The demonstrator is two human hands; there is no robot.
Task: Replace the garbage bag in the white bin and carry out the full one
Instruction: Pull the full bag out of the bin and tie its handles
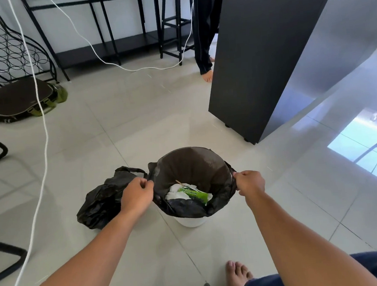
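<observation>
White plastic bin (191, 222), small and round, is sitting on the pale glossy floor tiles (136, 124) just ahead of your bare feet (238, 274), and only its lower wall is showing beneath the black garbage bag lining it (193, 165). You are reaching both arms down to the bin. Your left hand (135, 195) is pinching the bag's edge at the bin's left side, fingers closed on the plastic. Your right hand (250, 182) is clenching the bag's loop handle at the bin's right side. Between your hands the bag's mouth is standing open, its far wall rising above the bin. Inside the bin, white crumpled paper (175, 192) is lying with a green packet (195, 195) and a thin wooden stick (179, 182) on top of it.

A second black plastic bag (102, 201), crumpled and loose, is lying on the floor touching the bin's left side, partly behind your left wrist. A tall dark cabinet (255, 58) is standing beyond the bin to the right. Far beyond the bin, another person's leg in dark trousers (203, 28) is showing beside that cabinet. A white cord (42, 131) is trailing across the floor well left of the bin, past a dark flat bag with green straps (19, 99) and a black wire rack (8, 48).
</observation>
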